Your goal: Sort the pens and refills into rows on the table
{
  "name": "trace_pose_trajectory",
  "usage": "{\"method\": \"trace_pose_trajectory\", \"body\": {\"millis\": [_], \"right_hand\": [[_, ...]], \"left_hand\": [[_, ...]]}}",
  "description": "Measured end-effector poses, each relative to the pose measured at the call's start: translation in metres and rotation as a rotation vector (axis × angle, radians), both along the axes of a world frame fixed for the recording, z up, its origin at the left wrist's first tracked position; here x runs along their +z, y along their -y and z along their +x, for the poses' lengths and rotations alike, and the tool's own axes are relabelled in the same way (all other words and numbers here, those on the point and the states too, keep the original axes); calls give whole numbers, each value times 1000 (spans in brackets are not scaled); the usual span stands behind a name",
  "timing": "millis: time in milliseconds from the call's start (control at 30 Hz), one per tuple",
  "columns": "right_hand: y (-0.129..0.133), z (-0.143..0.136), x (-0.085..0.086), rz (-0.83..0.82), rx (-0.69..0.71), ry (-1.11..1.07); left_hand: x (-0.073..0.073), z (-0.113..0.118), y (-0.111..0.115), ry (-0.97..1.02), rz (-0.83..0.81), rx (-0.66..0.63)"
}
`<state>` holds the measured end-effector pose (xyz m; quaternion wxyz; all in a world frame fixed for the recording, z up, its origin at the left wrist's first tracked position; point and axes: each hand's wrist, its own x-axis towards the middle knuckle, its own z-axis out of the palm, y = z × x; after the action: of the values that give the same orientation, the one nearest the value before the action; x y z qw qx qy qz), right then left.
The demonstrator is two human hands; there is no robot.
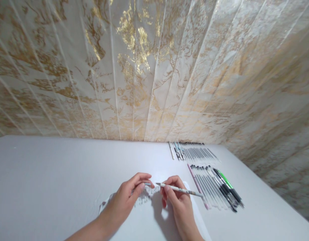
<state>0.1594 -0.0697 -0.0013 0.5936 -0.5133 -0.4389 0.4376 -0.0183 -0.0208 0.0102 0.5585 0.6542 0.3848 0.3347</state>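
Observation:
My right hand [178,197] is closed round a white patterned pen [179,189], whose dark pointed tip faces left towards my other hand. My left hand [130,190] pinches a slim bluish-grey piece [147,183] between thumb and fingers; its kind is too small to make out. A small gap separates this piece from the pen's tip. Beneath both hands, many small dark pieces [143,198] lie scattered on a white sheet [141,222]. My hands hide part of them.
To the right on the white table [56,174] lies a row of thin pen refills [207,185], with a pink pen [197,185], black pens [228,190] and a green pen [226,179]. Another row of refills [198,154] lies behind. A gold-patterned curtain [134,83] hangs at the table's back edge.

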Motion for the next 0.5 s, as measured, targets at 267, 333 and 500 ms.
{"method": "trace_pose_trajectory", "body": {"millis": [267, 333, 500], "right_hand": [[3, -4, -2, -15, 22, 48], [5, -7, 0, -14, 16, 47], [8, -13, 5, 46, 92, 121]], "left_hand": [[3, 1, 0, -19, 39, 5], [4, 1, 2, -34, 47, -7], [5, 2, 12, -71, 121, -126]]}}
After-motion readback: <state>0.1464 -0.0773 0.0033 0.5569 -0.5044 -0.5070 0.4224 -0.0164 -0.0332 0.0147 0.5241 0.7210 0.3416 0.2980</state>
